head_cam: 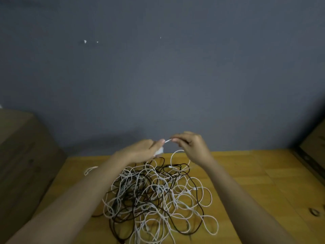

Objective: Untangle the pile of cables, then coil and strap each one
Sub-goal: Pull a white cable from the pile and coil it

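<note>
Nothing coiled yet: both hands, left hand [140, 151] and right hand [191, 145], pinch one white cable [168, 140] above the tangled pile [154, 196] on the tabletop [263, 182].

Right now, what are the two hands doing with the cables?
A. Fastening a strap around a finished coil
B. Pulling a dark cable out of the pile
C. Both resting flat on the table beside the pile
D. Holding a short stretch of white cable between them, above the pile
D: the left hand and right hand pinch a white cable stretched between their fingertips, raised above the tangled pile of cables on the wooden table.
</note>
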